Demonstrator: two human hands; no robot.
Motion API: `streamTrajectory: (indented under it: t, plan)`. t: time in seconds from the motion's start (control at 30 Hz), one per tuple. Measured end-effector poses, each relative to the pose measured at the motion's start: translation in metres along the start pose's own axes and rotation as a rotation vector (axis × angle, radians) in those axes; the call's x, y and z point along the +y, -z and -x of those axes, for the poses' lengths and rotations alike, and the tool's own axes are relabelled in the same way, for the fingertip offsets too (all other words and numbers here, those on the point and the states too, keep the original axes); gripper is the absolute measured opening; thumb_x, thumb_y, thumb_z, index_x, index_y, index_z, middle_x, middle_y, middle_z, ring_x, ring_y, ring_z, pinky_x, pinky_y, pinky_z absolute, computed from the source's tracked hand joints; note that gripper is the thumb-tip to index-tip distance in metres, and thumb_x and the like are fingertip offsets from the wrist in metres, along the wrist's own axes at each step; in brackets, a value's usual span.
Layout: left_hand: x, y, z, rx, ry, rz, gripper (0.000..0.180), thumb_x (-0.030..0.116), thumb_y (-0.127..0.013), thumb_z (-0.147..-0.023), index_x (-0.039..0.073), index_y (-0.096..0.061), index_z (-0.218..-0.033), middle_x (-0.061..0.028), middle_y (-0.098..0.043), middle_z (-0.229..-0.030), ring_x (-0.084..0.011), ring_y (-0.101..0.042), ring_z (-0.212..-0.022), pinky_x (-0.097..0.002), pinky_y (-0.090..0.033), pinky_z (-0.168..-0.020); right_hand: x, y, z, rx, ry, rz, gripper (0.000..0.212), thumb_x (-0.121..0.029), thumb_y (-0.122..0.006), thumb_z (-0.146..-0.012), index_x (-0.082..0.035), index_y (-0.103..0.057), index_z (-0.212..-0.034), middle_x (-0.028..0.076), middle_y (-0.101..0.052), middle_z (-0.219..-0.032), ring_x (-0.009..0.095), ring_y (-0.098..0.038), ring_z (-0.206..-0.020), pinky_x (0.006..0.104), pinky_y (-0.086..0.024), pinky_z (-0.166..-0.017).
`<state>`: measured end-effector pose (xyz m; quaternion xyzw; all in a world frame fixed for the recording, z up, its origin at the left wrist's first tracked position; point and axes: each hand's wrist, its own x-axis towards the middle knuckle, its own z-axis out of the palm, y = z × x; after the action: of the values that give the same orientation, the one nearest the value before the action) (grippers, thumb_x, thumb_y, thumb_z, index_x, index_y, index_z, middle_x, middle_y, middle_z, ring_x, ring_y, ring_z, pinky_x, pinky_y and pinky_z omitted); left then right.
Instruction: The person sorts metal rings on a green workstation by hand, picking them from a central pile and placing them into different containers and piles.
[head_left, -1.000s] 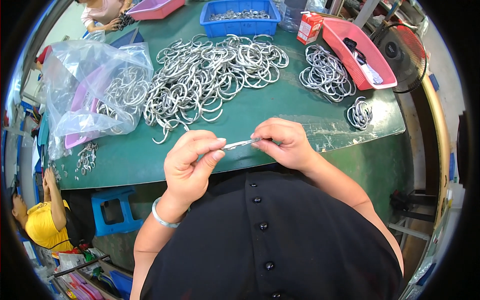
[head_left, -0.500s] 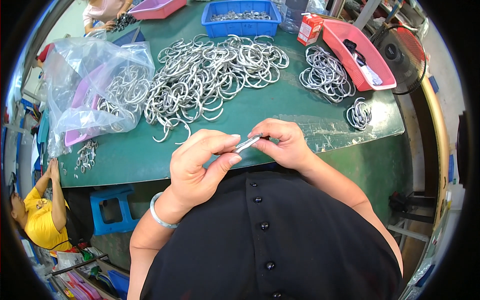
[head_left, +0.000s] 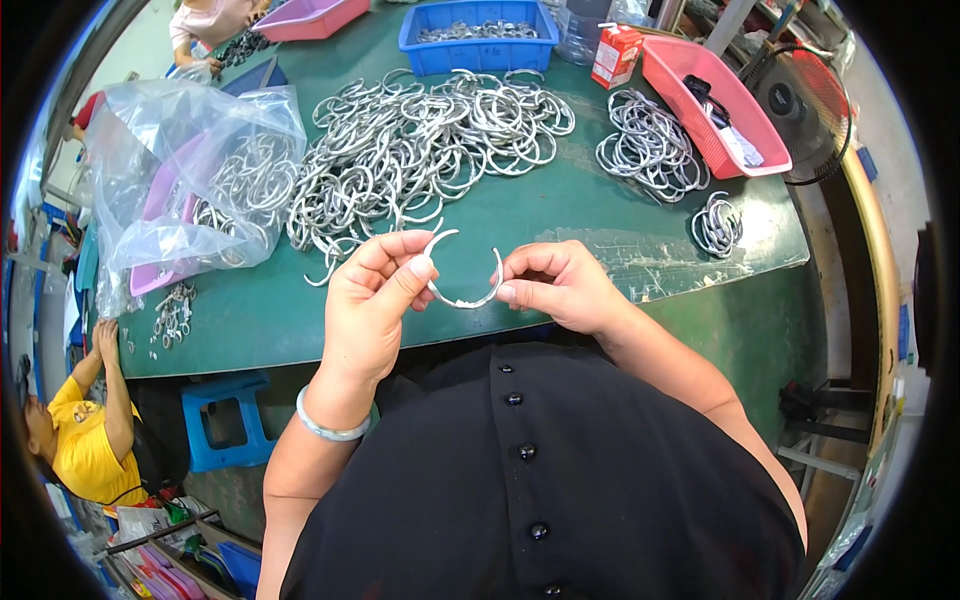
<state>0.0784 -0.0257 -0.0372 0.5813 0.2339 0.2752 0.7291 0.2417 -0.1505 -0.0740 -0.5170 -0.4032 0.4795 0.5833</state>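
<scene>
Between my two hands, above the near edge of the green table, is an open silver metal cuff bangle (head_left: 467, 303), its gap facing away from me. My left hand (head_left: 375, 290) pinches its left side between thumb and fingers. My right hand (head_left: 556, 285) grips the other side near the end, fingers curled. Just beyond lies a large heap of similar silver cuffs (head_left: 420, 150). A smaller heap of cuffs (head_left: 650, 145) and a little bundle of cuffs (head_left: 717, 225) lie to the right.
A clear plastic bag (head_left: 200, 180) drapes over a purple tray (head_left: 150, 275) at left. Small metal rings (head_left: 174, 312) lie nearby. At the back are a blue bin (head_left: 480, 58), a red carton (head_left: 616, 56) and a pink basket (head_left: 735, 150). A fan (head_left: 800, 115) stands right; people work at left.
The cuff has been turned from edge-on to show its open C shape. My left hand has tilted upward and moved slightly left; my right hand has barely moved.
</scene>
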Motion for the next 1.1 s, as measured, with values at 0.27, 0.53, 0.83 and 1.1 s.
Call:
streamTrajectory:
  t: [0.27, 0.53, 0.83, 1.1]
  plan:
    - [-0.005, 0.007, -0.005, -0.021, 0.118, 0.165, 0.019, 0.008, -0.057, -0.081, 0.001, -0.056, -0.099, -0.0024, -0.058, -0.074, -0.0072, -0.050, -0.060, -0.0192, -0.041, -0.056, -0.001, 0.000, 0.000, -0.021, -0.055, -0.111, 0.010, -0.009, -0.062, -0.078, 0.000, -0.061, -0.083, -0.001, -0.057, -0.071, 0.004, -0.049, -0.063, 0.0197, -0.041, -0.059]
    - [-0.009, 0.010, -0.005, 0.007, 0.168, 0.187, 0.017, 0.009, -0.055, -0.082, 0.001, -0.056, -0.097, -0.0035, -0.055, -0.070, -0.0082, -0.048, -0.060, -0.0203, -0.038, -0.053, -0.004, -0.002, 0.001, -0.024, -0.051, -0.101, 0.012, -0.011, -0.061, -0.079, 0.000, -0.061, -0.082, -0.002, -0.055, -0.068, 0.004, -0.047, -0.060, 0.0199, -0.040, -0.056]
    - [-0.010, 0.011, -0.007, 0.017, 0.230, 0.230, 0.015, 0.010, -0.055, -0.082, 0.001, -0.056, -0.094, -0.0039, -0.055, -0.068, -0.0084, -0.049, -0.056, -0.0205, -0.037, -0.050, -0.007, -0.001, 0.001, -0.048, -0.080, -0.061, 0.011, -0.010, -0.059, -0.081, 0.001, -0.060, -0.082, 0.002, -0.058, -0.073, 0.007, -0.050, -0.063, 0.0207, -0.041, -0.058]
    - [-0.006, 0.018, -0.005, 0.048, 0.233, 0.210, 0.014, 0.008, -0.055, -0.081, 0.001, -0.056, -0.093, -0.0045, -0.055, -0.068, -0.0086, -0.049, -0.055, -0.0205, -0.038, -0.049, -0.003, -0.003, -0.006, -0.050, -0.085, -0.025, 0.014, -0.015, -0.060, -0.080, -0.001, -0.061, -0.083, -0.002, -0.056, -0.068, 0.005, -0.049, -0.060, 0.0202, -0.041, -0.056]
